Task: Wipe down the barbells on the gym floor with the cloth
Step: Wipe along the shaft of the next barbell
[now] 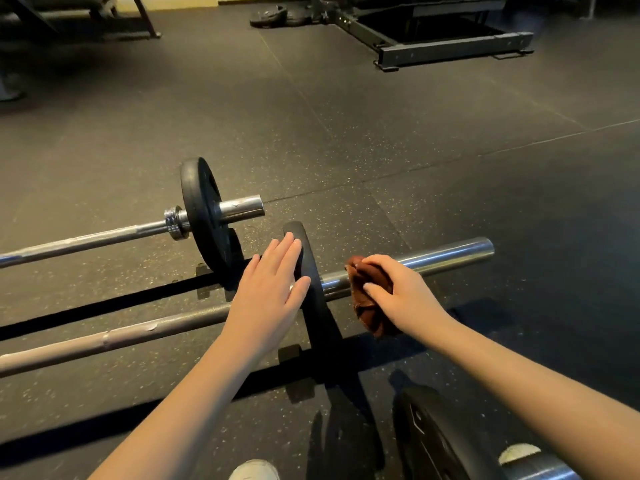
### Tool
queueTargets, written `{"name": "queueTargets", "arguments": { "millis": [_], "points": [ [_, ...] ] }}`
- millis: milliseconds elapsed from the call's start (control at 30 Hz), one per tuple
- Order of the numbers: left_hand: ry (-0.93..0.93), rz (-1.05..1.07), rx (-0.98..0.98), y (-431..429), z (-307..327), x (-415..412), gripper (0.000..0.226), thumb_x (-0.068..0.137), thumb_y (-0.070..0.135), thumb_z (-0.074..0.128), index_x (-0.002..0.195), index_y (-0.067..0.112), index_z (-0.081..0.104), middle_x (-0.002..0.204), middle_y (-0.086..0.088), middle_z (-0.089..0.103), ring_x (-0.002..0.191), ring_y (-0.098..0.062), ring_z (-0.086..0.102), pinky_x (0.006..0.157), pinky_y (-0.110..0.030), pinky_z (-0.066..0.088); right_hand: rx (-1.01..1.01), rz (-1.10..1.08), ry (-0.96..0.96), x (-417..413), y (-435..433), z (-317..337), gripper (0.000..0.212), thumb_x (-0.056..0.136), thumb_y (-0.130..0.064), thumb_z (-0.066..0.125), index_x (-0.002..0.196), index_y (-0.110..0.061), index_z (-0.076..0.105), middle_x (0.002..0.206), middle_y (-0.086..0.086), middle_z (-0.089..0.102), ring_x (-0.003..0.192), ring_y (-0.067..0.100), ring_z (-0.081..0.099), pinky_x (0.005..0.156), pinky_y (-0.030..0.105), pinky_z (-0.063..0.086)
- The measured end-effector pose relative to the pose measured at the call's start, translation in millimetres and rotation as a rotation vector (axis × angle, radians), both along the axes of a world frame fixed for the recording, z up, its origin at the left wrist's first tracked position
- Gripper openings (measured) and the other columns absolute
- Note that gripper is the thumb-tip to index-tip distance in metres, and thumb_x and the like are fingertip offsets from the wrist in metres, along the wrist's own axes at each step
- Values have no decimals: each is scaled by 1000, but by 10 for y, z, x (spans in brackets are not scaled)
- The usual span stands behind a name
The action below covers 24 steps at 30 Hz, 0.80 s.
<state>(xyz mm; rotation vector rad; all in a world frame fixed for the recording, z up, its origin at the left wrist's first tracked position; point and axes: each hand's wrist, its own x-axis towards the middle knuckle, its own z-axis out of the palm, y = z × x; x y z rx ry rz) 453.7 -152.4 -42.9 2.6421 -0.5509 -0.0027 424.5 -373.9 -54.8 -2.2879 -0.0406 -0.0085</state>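
Two barbells lie side by side on the rubber gym floor. The near barbell carries a black plate and ends in a chrome sleeve. My left hand rests flat against the left face of that plate, fingers straight. My right hand grips a brown cloth wrapped over the sleeve just right of the plate. The far barbell has its own black plate and a short chrome sleeve end.
Another black plate on a third chrome sleeve sits at the bottom right by my white shoes. A black rack base and loose plates stand at the back; bench legs at the back left.
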Motion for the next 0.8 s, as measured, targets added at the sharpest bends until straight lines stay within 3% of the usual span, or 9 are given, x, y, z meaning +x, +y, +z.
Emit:
{"name": "queueTargets", "arguments": {
  "millis": [133, 367, 533, 700, 800],
  "points": [
    [46, -18, 25, 83, 85, -82, 57, 103, 36, 31, 154, 25, 8, 161, 10, 1, 148, -8, -2, 121, -34, 0, 134, -127, -33, -238, 128, 176, 34, 95, -14, 59, 126, -26, 53, 116, -10, 59, 111, 8, 54, 94, 22, 41],
    [88, -71, 97, 510, 139, -287, 56, 102, 37, 37, 153, 22, 20, 160, 7, 17, 147, -10, 11, 121, -38, 8, 240, -221, -43, -652, 417, 621, 33, 96, -16, 57, 126, -29, 50, 115, -14, 54, 111, 5, 50, 94, 22, 41],
    [133, -30, 152, 877, 301, -424, 56, 102, 39, 36, 153, 21, 21, 158, 5, 22, 146, -11, 15, 121, -38, 9, 152, -168, -52, -842, 723, 928, 30, 96, -17, 58, 119, -34, 50, 112, -15, 56, 110, 5, 52, 97, 24, 42],
    [117, -26, 148, 1164, 448, -607, 54, 101, 38, 39, 151, 21, 26, 154, 6, 30, 143, -10, 23, 120, -36, 12, 31, -80, -35, -862, 1044, 1155, 30, 95, -18, 58, 121, -32, 53, 116, -11, 59, 107, 4, 54, 86, 13, 40],
    [108, -29, 162, 1342, 463, -693, 54, 101, 38, 39, 151, 22, 26, 154, 7, 30, 143, -10, 22, 120, -35, 9, -15, -51, -36, -831, 1253, 1163, 33, 95, -20, 58, 127, -27, 54, 119, -8, 60, 110, 7, 55, 95, 23, 44]
  ]
}}
